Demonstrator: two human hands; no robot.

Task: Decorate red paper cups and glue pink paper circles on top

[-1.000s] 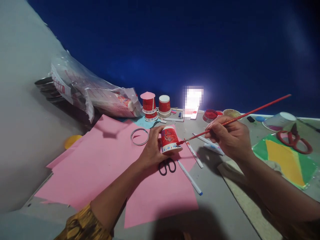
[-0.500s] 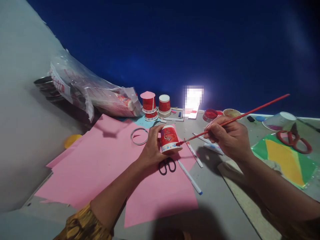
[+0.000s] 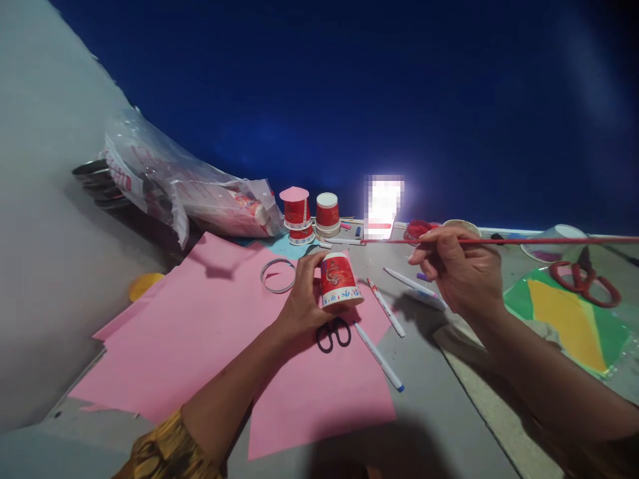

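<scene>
My left hand (image 3: pixel 303 293) is wrapped round a red and white paper cup (image 3: pixel 339 278), held upside down and a little tilted, above black-handled scissors (image 3: pixel 333 335). In my right hand (image 3: pixel 462 266) is a thin red paintbrush (image 3: pixel 536 241), pinched near its middle. The brush lies level, its tip pointing left, apart from the cup in the view. Blue and red marks run along the cup's white band. Below the hands are a red-marked marker (image 3: pixel 386 307) and a blue-ended marker (image 3: pixel 379 356).
Pink paper sheets (image 3: pixel 184 332) spread at the left. Behind stand stacked cups (image 3: pixel 297 213), another cup (image 3: pixel 327 213), a bright screen (image 3: pixel 383 207) and a red paint tub (image 3: pixel 418 230). A plastic bag (image 3: pixel 200 193) lies back left. Red scissors (image 3: pixel 584 279) rest at the right.
The brush tip has left the cup's white band, and the brush has swung from slanted to level. The cup has turned slightly in my left hand.
</scene>
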